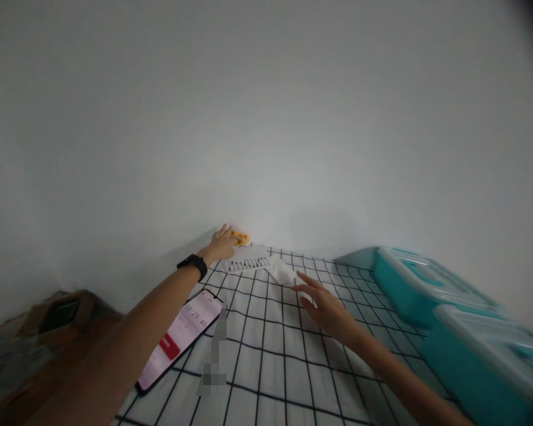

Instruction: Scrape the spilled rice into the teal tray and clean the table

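My left hand (222, 245), with a black band on its wrist, reaches to the far edge of the cloth by the wall. Its fingers are on a small orange-yellow object (240, 238), whose kind is too small to make out. Just in front lies a white slotted strip (247, 264) with dark marks in its gaps. A crumpled white piece (281, 271), like tissue or cloth, touches the strip's right end. Close to this piece, my right hand (324, 305) hovers open, fingers apart and holding nothing.
A phone (195, 322) showing a timer lies under my left forearm. Two teal boxes with clear lids (430, 278) (493, 355) stand at the right. A black-on-white grid cloth (270, 361) covers the surface. A brown box (62, 313) sits lower left; a pale wall (266, 118) rises behind.
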The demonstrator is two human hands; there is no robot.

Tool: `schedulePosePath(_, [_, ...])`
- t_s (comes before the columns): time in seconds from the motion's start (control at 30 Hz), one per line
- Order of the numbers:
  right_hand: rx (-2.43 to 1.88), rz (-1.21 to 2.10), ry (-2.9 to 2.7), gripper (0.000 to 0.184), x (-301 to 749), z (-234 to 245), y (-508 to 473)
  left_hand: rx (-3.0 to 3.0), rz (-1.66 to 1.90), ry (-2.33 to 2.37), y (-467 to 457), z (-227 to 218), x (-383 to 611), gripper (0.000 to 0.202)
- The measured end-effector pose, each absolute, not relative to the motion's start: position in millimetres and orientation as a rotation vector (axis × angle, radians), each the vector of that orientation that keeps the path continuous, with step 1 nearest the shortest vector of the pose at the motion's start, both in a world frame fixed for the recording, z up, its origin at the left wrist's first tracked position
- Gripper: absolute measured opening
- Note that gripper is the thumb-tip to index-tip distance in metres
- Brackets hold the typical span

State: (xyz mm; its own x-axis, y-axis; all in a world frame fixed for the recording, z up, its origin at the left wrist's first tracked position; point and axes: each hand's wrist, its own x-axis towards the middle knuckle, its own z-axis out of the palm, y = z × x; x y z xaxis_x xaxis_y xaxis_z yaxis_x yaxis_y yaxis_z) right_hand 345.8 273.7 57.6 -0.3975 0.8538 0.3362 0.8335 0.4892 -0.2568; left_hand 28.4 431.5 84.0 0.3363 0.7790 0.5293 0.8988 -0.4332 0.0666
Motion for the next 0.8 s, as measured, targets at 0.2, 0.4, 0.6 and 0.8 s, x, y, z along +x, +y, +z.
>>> schedulePosePath(0.2, [-1.35,-0.128,-2.634,0.06,293.9,71.9,284.7,-2.287,-0.803,-1.509,422.4,94.1,21.9,0.037])
schedulePosePath(0.4, [-1.386,-0.181,-2.635,0.061,242.9,79.9,329.1,-2.236,-0.904,-1.364,372.4,147.6,7.1,0.036])
schedulePosePath(0.6, [-1.455,-0.361,-2.388,0.065,256.3,117.0,293.4,-2.212,-1.058,-1.363,305.9,183.5,11.9,0.044])
schedulePosePath(0.8, [-1.636,-0.794,-1.649,0.069,387.0,153.6,151.6,-2.354,-1.151,-1.297,241.5,181.4,35.6,0.043])
